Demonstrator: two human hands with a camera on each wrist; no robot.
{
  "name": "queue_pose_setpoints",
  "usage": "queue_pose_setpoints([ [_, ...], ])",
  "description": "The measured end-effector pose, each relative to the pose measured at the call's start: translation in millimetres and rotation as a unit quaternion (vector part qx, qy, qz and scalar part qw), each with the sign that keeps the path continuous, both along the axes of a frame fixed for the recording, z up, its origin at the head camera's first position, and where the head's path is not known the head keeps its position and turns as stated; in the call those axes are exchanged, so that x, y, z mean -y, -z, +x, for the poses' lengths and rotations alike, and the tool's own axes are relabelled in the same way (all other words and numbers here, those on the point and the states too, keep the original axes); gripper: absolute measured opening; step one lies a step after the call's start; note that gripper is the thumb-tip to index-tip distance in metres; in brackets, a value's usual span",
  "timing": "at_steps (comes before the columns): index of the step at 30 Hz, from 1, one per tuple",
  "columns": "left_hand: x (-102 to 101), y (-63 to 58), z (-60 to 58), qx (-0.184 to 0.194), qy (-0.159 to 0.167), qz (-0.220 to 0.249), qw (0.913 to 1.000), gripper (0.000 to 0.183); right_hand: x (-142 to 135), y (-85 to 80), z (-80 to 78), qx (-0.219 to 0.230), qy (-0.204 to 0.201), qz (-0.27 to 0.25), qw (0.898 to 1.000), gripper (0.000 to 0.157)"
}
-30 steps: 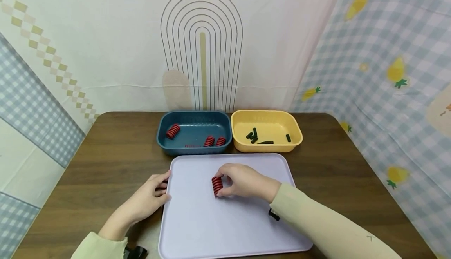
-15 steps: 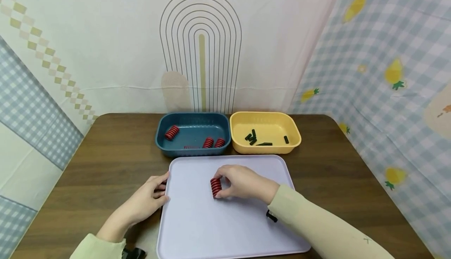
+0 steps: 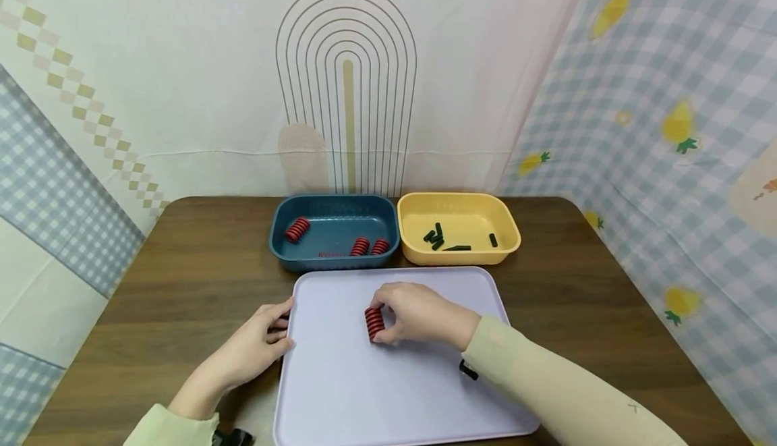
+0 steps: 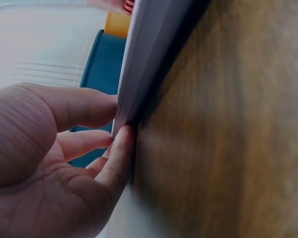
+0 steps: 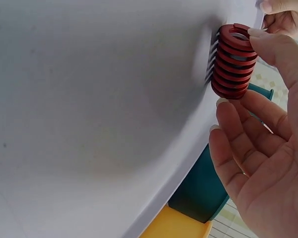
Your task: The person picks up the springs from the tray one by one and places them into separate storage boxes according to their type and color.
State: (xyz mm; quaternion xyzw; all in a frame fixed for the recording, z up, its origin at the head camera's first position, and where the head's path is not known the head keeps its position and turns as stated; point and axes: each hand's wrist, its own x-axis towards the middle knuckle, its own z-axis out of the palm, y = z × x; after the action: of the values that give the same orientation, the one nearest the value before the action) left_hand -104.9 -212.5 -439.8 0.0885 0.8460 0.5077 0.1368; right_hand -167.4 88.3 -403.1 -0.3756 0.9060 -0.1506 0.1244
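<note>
My right hand (image 3: 419,312) pinches a red coil spring (image 5: 234,62) between thumb and fingers. The spring lies on its side on the lilac tray (image 3: 340,392), seen in the head view, and its coils touch or nearly touch the surface. My left hand (image 3: 249,346) rests its fingertips against the tray's left edge. In the left wrist view, the thumb (image 4: 84,106) meets the rim and another fingertip touches low on the outer wall, near the table. The spring's underside is hidden.
Behind the tray, a blue bin (image 3: 334,264) holds several red springs (image 3: 297,229). Right beside it, a yellow bin (image 3: 459,257) contains several small dark green pieces (image 3: 437,238). All stand on a brown wooden table (image 3: 200,257), with patterned cloth (image 3: 231,81) behind.
The head view shifts very slightly. Both hands, the spring and the tray keep practically the same places.
</note>
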Motion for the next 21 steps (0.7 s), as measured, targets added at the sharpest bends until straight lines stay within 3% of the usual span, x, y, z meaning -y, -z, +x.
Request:
queue_pose_setpoints([
  [9, 0.0, -5.2, 1.5, 0.013, -0.004, -0.002, 0.9999, 0.067, -1.8, 4.9, 3.4, 0.007, 0.023, 0.002, 1.000, 0.045],
  [16, -0.7, -5.1, 0.7, 0.008, -0.003, -0.001, 1.0000, 0.067, -6.0, 4.1, 3.1, 0.012, 0.055, -0.049, 0.997, 0.043],
  [21, -1.3, -4.6, 1.1, 0.008, -0.005, 0.001, 1.0000, 0.067, -8.1, -5.5, -2.2, 0.023, 0.079, -0.074, 0.994, 0.045],
])
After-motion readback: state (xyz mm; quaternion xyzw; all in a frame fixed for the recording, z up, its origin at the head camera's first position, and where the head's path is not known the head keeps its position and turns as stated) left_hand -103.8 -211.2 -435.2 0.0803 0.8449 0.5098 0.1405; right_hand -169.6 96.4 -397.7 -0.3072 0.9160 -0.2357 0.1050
